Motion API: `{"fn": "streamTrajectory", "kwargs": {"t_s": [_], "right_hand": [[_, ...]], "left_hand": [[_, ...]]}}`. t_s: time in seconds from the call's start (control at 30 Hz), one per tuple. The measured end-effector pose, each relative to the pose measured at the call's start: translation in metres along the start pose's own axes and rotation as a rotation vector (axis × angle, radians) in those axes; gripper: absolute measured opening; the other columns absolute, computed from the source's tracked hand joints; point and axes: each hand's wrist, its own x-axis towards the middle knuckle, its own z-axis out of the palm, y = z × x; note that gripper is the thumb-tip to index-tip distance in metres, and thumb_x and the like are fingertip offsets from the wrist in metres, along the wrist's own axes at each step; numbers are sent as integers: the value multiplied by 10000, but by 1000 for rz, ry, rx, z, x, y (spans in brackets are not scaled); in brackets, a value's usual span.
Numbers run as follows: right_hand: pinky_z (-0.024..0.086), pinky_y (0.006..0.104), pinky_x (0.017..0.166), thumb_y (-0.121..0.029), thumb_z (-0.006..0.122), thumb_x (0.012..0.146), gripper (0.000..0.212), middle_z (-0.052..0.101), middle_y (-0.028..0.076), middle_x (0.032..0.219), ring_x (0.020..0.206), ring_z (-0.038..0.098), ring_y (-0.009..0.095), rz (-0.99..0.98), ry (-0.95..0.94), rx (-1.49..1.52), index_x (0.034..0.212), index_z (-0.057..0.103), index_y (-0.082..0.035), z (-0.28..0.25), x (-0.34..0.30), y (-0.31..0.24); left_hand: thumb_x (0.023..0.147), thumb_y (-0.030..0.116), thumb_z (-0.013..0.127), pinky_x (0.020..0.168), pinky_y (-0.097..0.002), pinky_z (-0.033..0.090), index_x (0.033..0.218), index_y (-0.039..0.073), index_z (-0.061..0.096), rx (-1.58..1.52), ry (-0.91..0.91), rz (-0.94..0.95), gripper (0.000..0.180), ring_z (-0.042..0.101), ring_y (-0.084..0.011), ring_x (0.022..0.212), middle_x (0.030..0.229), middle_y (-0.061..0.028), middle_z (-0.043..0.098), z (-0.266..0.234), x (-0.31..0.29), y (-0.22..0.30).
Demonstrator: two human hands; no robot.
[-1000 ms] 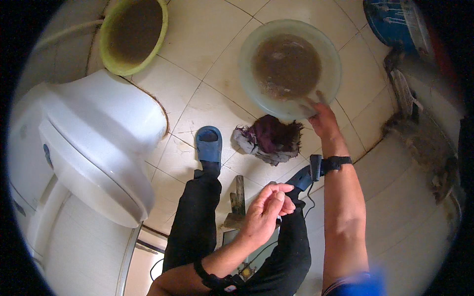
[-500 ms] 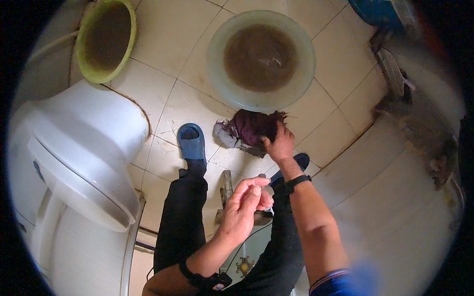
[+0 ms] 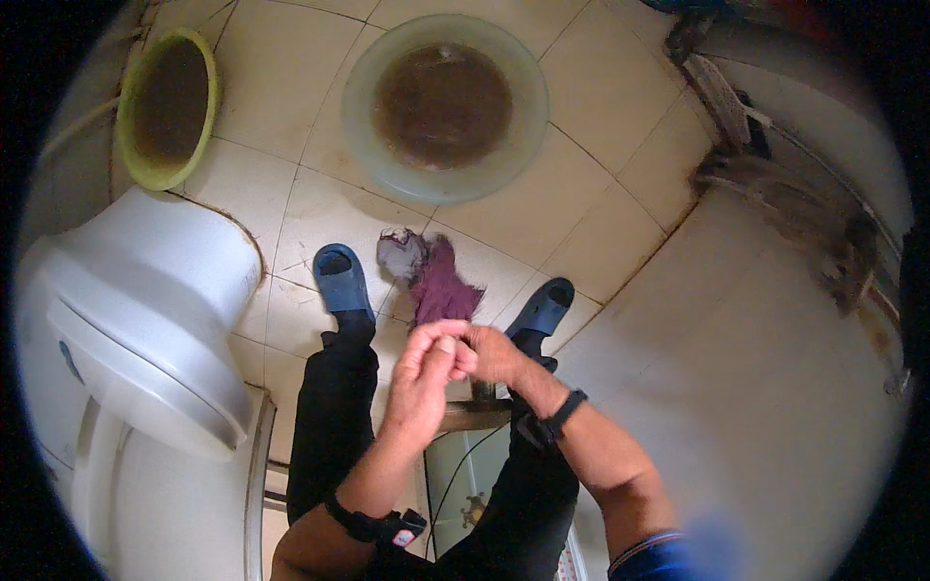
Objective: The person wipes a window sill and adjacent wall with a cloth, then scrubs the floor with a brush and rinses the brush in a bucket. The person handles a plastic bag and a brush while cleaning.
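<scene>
My left hand (image 3: pixel 426 373) is closed, its fingers curled and the thumb pressed against them; what they hold, if anything, is hidden. Against its fingertips comes my right hand (image 3: pixel 499 354), slightly blurred, with its own fingers mostly out of sight. Just beyond both hands a frayed purple cloth (image 3: pixel 449 281) lies on the tiles, its near end passing out of view behind them. A grey bunched cloth (image 3: pixel 399 256) touches its left side. Under my hands, between my legs, is a wooden piece (image 3: pixel 475 414) with a short upright part.
A wide pale basin (image 3: pixel 363 155) of murky brown water stands ahead, and a yellow-green basin (image 3: pixel 211 102) of dark water at far left. A white toilet (image 3: pixel 184 252) is on my left. My blue slippers (image 3: pixel 341 281) flank the cloth. A pale ledge (image 3: pixel 697 368) runs along the right.
My right hand has left the cloth on the floor and come back to my left hand. The purple cloth now reaches nearer to me. The view has shifted slightly.
</scene>
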Motion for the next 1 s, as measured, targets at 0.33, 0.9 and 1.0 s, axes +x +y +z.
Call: {"fn": "streamTrajectory", "kwargs": {"t_s": [0.33,0.9,1.0], "right_hand": [[481,347,698,-24,682,810,252,549,63,839,792,529,138,-74,-467,330,1033,565,-17,-98,-153,-148],[510,295,878,-60,562,909,403,656,4,1110,983,582,108,-403,297,858,1303,616,9,-154,19,-189],[527,354,906,-128,611,893,451,696,90,1131,1011,630,198,-287,395,762,1311,594,40,-168,87,-162]], "left_hand": [[1102,272,539,1020,-314,461,1356,60,624,549,227,180,341,595,-153,1119,1220,-77,671,-64,8,17],[1132,478,391,1024,-363,502,1437,38,559,73,64,289,562,663,-203,1127,1227,-124,706,-21,146,90],[1116,485,436,1008,-375,510,1426,37,566,76,117,221,560,668,-221,1153,1255,-140,699,-22,181,90]]}}
